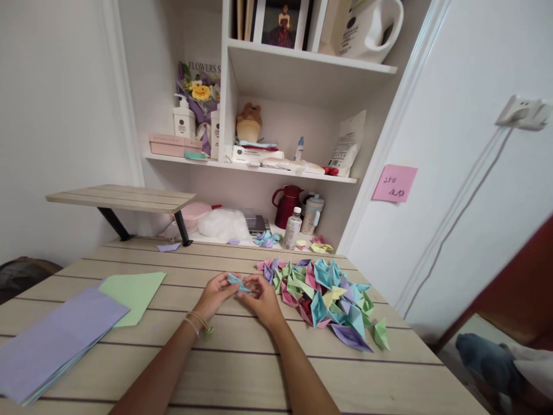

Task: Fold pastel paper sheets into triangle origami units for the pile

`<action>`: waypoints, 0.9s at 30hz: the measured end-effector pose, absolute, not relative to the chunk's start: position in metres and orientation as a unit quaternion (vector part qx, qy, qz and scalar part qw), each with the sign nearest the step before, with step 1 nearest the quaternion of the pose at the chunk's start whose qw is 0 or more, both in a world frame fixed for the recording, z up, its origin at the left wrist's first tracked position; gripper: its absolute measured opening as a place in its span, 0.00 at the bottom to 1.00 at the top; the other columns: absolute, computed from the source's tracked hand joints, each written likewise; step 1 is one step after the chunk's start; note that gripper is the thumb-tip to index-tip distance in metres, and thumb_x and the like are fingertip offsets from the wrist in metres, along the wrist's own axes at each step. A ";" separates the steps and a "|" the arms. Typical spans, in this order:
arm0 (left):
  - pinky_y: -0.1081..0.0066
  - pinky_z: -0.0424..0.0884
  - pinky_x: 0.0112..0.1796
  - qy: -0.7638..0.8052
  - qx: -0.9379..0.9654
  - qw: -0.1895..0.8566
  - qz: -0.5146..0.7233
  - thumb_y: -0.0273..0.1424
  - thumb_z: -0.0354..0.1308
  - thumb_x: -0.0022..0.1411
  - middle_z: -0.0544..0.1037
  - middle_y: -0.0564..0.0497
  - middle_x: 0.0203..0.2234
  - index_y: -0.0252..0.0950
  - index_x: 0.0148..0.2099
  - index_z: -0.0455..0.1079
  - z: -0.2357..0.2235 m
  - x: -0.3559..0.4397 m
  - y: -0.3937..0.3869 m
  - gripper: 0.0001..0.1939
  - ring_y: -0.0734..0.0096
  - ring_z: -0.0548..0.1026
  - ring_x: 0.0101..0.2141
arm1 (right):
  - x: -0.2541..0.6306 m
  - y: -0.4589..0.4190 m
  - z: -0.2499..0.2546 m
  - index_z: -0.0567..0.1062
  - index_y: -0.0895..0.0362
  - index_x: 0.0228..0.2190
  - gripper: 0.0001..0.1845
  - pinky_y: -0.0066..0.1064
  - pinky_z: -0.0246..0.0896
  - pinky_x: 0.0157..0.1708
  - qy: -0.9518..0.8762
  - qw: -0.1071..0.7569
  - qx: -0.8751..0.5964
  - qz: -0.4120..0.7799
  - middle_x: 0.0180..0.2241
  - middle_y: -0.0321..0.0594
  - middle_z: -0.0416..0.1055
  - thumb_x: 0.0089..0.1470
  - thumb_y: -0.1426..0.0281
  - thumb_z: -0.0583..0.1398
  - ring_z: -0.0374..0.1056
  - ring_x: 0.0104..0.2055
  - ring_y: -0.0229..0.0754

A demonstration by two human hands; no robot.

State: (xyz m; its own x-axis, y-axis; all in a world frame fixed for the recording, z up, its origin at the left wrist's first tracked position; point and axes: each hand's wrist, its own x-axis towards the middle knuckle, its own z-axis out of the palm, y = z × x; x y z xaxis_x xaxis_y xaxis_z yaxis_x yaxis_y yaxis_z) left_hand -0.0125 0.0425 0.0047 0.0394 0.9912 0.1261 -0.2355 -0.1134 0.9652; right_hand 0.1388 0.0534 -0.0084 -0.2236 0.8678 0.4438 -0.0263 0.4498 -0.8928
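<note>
Between my two hands, above the middle of the desk, is a small blue folded paper boat (238, 282). My left hand (217, 295) pinches its left side, thumb in front. The fingers of my right hand (262, 300) close on its right side and partly cover it. Just right of my hands lies a heap of folded paper boats (322, 288) in blue, green, pink, purple and yellow. Off to the left rest a stack of purple paper sheets (64, 340) and a green sheet (133, 297) partly under it.
A small raised wooden shelf (123, 196) stands at the back left of the desk (242, 374). Along the back are a plastic bottle (292, 229), a red jug (287, 206), a light tumbler (312, 214) and a white plastic bag (224, 223). A pink note (394, 183) sticks to the wall.
</note>
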 end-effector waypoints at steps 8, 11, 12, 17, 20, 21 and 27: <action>0.72 0.68 0.33 0.430 0.510 0.478 0.571 0.31 0.65 0.40 0.77 0.49 0.25 0.33 0.31 0.69 0.005 -0.011 0.042 0.13 0.69 0.74 0.29 | 0.138 0.054 -0.007 0.70 0.58 0.30 0.15 0.24 0.58 0.21 -0.618 0.550 -0.345 0.443 0.25 0.34 0.70 0.38 0.66 0.65 0.63 0.22 0.34; 0.73 0.68 0.29 0.443 0.506 0.465 0.576 0.31 0.66 0.39 0.76 0.51 0.23 0.33 0.32 0.69 0.005 -0.010 0.042 0.16 0.70 0.74 0.26 | 0.139 0.059 -0.011 0.72 0.59 0.29 0.14 0.23 0.55 0.20 -0.615 0.552 -0.377 0.419 0.19 0.31 0.66 0.38 0.65 0.64 0.59 0.20 0.33; 0.73 0.68 0.28 0.443 0.503 0.467 0.577 0.31 0.66 0.39 0.76 0.51 0.23 0.33 0.33 0.68 0.005 -0.010 0.042 0.17 0.70 0.74 0.25 | 0.139 0.060 -0.013 0.72 0.59 0.30 0.15 0.23 0.55 0.19 -0.612 0.552 -0.375 0.424 0.19 0.31 0.65 0.38 0.65 0.64 0.59 0.20 0.33; 0.74 0.68 0.24 0.444 0.493 0.480 0.574 0.32 0.67 0.38 0.75 0.53 0.20 0.34 0.34 0.64 0.005 -0.010 0.041 0.20 0.72 0.73 0.20 | 0.139 0.062 -0.018 0.70 0.59 0.31 0.19 0.24 0.56 0.19 -0.589 0.553 -0.341 0.481 0.16 0.29 0.64 0.35 0.63 0.66 0.61 0.19 0.34; 0.75 0.69 0.24 0.446 0.483 0.481 0.580 0.31 0.67 0.38 0.75 0.54 0.19 0.34 0.36 0.63 0.002 -0.011 0.043 0.21 0.73 0.73 0.20 | 0.139 0.061 -0.016 0.69 0.58 0.30 0.19 0.27 0.60 0.21 -0.572 0.563 -0.327 0.500 0.16 0.30 0.66 0.35 0.63 0.66 0.66 0.21 0.38; 0.74 0.70 0.25 0.447 0.473 0.485 0.585 0.31 0.67 0.38 0.75 0.53 0.19 0.33 0.37 0.63 0.001 -0.012 0.044 0.22 0.72 0.74 0.20 | 0.139 0.061 -0.016 0.69 0.57 0.30 0.18 0.28 0.61 0.23 -0.566 0.568 -0.324 0.502 0.17 0.31 0.67 0.36 0.63 0.65 0.67 0.21 0.39; 0.68 0.71 0.39 0.415 0.385 0.517 0.642 0.30 0.66 0.42 0.78 0.46 0.29 0.30 0.40 0.66 0.000 -0.013 0.049 0.21 0.67 0.76 0.32 | 0.140 0.066 -0.017 0.71 0.58 0.30 0.15 0.33 0.65 0.30 -0.551 0.597 -0.320 0.487 0.23 0.38 0.72 0.43 0.60 0.61 0.71 0.27 0.42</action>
